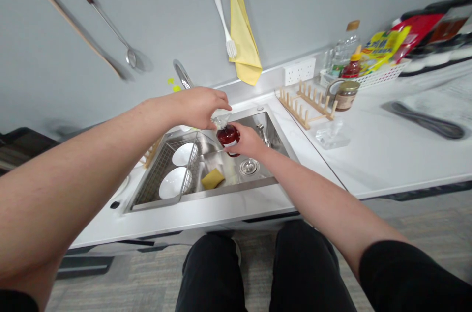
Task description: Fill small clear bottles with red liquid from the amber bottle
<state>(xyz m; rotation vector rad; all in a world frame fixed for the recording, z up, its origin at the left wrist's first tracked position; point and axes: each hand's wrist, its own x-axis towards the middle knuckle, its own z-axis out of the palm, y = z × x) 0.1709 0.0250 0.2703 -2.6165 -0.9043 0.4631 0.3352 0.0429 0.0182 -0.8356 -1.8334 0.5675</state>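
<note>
Over the sink (236, 186), my right hand (250, 141) is closed around a dark red bottle (228, 137) with a pale label. My left hand (201, 106) is just above and to the left, its fingers closed on a whitish, see-through piece (221, 117) at the top of the bottle. Whether this piece is joined to the bottle I cannot tell. Below the hands, a yellow-green sponge (213, 179) lies on the sink bottom, left of the round drain (249, 167).
Left in the sink sits a wire basket (191, 167) with white bowls (175, 183). The faucet (182, 73) rises behind my left hand. Right on the counter are a wooden rack (308, 103), a jar (346, 96), a clear dish (332, 137) and a white basket (383, 75) of bottles and packets.
</note>
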